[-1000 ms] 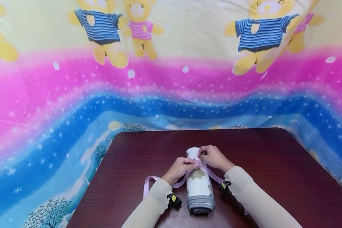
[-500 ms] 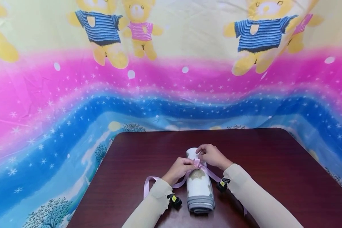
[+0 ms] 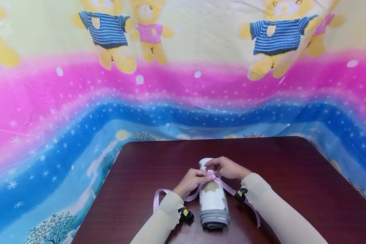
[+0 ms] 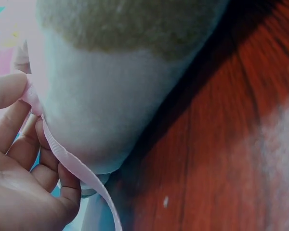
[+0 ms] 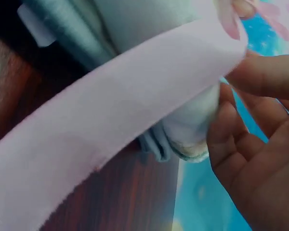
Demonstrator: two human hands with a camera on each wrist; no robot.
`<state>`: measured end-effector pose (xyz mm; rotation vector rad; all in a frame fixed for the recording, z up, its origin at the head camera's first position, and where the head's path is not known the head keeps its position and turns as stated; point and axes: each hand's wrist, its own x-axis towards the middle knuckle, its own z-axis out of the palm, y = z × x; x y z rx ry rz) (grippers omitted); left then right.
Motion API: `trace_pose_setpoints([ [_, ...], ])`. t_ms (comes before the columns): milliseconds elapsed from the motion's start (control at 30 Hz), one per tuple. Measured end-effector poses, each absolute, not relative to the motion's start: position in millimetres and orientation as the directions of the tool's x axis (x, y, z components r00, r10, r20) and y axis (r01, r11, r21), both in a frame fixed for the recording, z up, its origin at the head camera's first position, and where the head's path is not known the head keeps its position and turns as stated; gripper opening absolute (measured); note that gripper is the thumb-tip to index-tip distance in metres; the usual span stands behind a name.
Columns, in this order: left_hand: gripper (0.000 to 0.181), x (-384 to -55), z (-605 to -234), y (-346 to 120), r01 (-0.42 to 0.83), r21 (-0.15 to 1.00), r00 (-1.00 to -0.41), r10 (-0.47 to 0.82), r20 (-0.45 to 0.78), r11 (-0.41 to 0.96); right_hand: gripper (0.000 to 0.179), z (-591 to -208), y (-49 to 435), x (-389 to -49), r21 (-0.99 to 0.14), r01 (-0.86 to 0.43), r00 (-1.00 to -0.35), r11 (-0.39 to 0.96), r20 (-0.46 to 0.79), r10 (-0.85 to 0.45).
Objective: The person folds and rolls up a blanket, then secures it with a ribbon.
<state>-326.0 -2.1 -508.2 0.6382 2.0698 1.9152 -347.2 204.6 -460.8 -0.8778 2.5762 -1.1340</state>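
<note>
A rolled towel (image 3: 212,200), white with olive-brown patches and a grey border, lies lengthwise on the table. Pink ribbon (image 3: 226,187) goes round it, gathered into a knot or small bow on top. My left hand (image 3: 191,182) pinches the ribbon at that gather; in the left wrist view, a ribbon tail (image 4: 82,169) runs down past the curled fingers. Over the towel's far part reaches my right hand (image 3: 227,167), fingers bent towards the left. In the right wrist view, its thumb (image 5: 262,76) is at the ribbon's edge; whether it pinches ribbon is hidden.
The dark red-brown table (image 3: 134,210) extends on both sides of the towel. One ribbon tail (image 3: 156,200) loops at the left, another (image 3: 255,214) hangs at the right by the sleeve. A printed bear curtain (image 3: 183,91) stands behind the table.
My right hand's fingers have shifted left across the towel and reach out further. More of the right ribbon tail shows beside the sleeve. The left hand keeps its place at the gather.
</note>
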Motion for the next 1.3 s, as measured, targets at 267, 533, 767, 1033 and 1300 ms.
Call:
trace_pose_setpoints([
  [267,0.017,-326,-506,-4,0.128,0.989,-0.887,0.455,0.078,0.079,0.029,-456,212,-351,-0.670,-0.461,-0.841,0.582,0.120,-0.528],
  [533,0.016,-327,-508,-4,0.142,0.988,-0.886,0.453,0.098,0.064,0.037,-459,208,-349,-0.684,-0.480,-0.807,0.549,0.099,-0.582],
  [767,0.016,-328,-509,-3,0.155,0.985,-0.887,0.449,0.106,0.073,0.019,-447,216,-346,-0.620,-0.495,-0.824,0.608,0.114,-0.555],
  [1033,0.018,-330,-509,-5,0.123,0.992,-0.899,0.422,0.115,-0.007,0.008,-442,221,-341,-0.649,-0.492,-0.825,0.580,0.134,-0.550],
  [1300,0.023,-331,-508,-5,0.094,0.991,-0.919,0.374,0.123,-0.095,0.019,-444,221,-333,-0.809,-0.363,-0.879,0.463,0.132,-0.458],
])
